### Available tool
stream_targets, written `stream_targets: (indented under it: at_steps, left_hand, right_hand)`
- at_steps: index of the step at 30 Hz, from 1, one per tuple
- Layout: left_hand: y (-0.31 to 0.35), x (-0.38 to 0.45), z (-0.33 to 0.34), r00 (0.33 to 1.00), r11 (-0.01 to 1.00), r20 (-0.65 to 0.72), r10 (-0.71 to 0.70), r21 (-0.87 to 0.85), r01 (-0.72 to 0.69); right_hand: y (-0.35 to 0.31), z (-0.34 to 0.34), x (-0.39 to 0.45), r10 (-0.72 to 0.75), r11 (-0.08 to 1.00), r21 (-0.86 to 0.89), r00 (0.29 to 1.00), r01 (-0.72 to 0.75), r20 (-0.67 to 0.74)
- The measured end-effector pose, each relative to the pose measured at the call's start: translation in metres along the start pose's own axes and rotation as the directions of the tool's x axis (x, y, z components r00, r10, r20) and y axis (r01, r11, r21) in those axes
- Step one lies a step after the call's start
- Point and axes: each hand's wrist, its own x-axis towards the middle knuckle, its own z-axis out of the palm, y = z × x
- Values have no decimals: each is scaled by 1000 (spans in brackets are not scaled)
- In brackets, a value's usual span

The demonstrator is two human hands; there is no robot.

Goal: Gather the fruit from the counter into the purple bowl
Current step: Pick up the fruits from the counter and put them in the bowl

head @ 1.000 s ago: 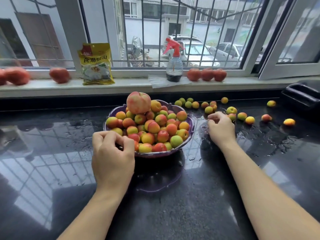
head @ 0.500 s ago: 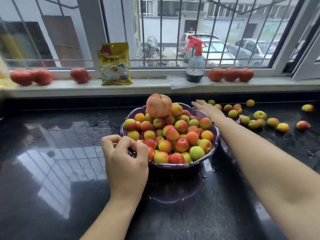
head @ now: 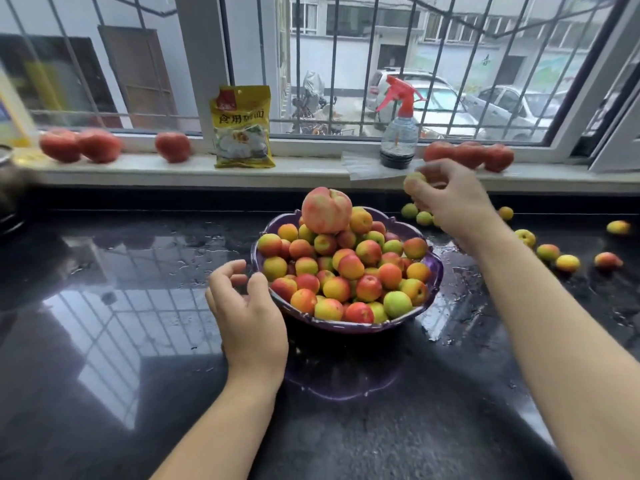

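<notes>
The purple bowl stands mid-counter, heaped with small red, orange and green fruit, and a large peach sits on top. My left hand holds the bowl's left rim, thumb against the edge and fingers curled beside it. My right hand is raised behind the bowl's right side and pinches a small green-yellow fruit in its fingertips. Several loose fruits lie scattered on the black counter to the right, and two green ones sit just below my right hand.
The black counter is wet and reflective. On the windowsill stand a yellow packet, a spray bottle and red fruits at left and right. A dark pot is at the far left edge.
My right hand reached past the bowl's rim to the fruit behind it and has lifted with a small green-yellow fruit. My left hand stayed at the bowl's left rim, its fingers looser.
</notes>
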Motion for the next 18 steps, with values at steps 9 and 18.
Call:
stream_targets:
  at_steps: [9, 18]
  left_hand:
    - [0, 9, -4, 980, 978, 71, -184, -90, 190]
    - [-12, 13, -3, 972, 970, 126, -196, -121, 211]
  right_hand:
    - [-82, 94, -80, -286, 853, -265, 827, 450, 484]
    - [-75, 36, -53, -254, 951, -178, 967, 251, 8]
